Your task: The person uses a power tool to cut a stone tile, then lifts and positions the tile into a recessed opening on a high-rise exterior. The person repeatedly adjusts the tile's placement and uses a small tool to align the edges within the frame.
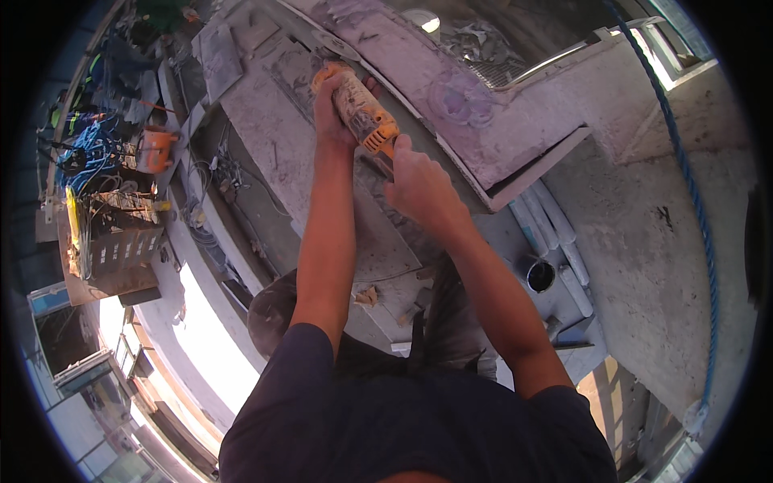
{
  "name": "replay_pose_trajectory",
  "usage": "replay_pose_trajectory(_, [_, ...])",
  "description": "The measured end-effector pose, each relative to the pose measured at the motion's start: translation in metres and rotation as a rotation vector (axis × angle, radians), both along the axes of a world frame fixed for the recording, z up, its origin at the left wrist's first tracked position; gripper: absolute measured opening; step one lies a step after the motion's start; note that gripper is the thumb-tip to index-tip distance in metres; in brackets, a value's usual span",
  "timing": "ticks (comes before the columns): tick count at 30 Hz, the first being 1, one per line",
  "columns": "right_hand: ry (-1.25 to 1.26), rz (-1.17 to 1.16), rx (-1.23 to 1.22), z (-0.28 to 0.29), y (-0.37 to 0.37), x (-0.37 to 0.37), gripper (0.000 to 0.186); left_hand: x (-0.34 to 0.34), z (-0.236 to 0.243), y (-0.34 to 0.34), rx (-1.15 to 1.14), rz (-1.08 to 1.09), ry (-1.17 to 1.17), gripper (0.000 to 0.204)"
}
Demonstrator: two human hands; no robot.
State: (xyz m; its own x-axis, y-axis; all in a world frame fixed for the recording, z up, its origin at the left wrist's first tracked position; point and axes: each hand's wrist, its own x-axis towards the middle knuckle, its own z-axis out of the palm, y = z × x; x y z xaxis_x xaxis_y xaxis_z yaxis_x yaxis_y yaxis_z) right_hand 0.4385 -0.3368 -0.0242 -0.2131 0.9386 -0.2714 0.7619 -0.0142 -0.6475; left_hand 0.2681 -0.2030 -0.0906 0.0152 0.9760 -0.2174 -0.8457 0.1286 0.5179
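Note:
An orange and grey angle grinder (362, 110), coated in dust, is held out in front of me. My left hand (328, 113) wraps around its body near the head, with the fingers partly hidden behind it. At the rear end my right hand (420, 181) grips the handle. The grinder's disc (336, 45) lies against or very close to the edge of a dusty, purplish-grey panel (483, 133); contact cannot be made out. Beneath the tool is a long flat board (278, 149).
A blue rope (681, 153) hangs down the right side. Grey pipes (547, 217) and a dark-mouthed round can (540, 276) sit right of my legs. On the left are an orange bucket (157, 149), a tangle of blue rope (90, 149) and loose cables (193, 213).

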Motion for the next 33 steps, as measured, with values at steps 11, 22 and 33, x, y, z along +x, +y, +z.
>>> replay_pose_trajectory(11, [-0.041,-0.013,-0.076,0.007,-0.027,0.015,0.067,0.019,-0.003,-0.027,-0.010,0.031,-0.063,0.035])
replay_pose_trajectory(22, [-0.046,0.009,-0.060,0.007,-0.030,0.019,0.063,0.022,-0.006,-0.031,0.013,0.053,-0.028,0.036])
replay_pose_trajectory(33, [-0.066,0.019,-0.056,0.003,-0.034,0.024,0.059,0.029,-0.003,-0.039,-0.004,0.080,-0.046,0.037])
